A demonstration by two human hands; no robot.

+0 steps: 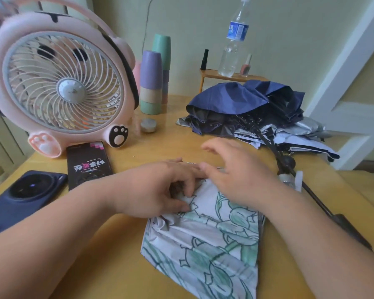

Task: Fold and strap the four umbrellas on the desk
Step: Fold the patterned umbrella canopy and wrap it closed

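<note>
Floral umbrella (pixel 203 238), white canopy with green leaf print, lies collapsed on the near middle of the desk (pixel 117 244), fabric loosely pleated, far end under both hands. Left hand (pixel 160 188) sits at that far end, fingers curled down, pinching gathered folds of the canopy. Right hand (pixel 231 175) just beside it, fingers spread and relaxed over the same end, gripping nothing; slightly blurred, so contact with the fabric is unclear. Far right: heap of other umbrellas, unfolded, a navy umbrella (pixel 242 98) on top, silver-grey canopy (pixel 307 128) under it. A black shaft (pixel 311 195) runs from the heap toward the near right edge, passing beside the right forearm. Left of the hands: black phone (pixel 88 162), then dark blue phone (pixel 24 197), both flat. Pink fan (pixel 61 83) stands far left, stacked cups (pixel 151 83) behind it. Small shelf (pixel 225 75) at the back carries a water bottle (pixel 233 39)
</note>
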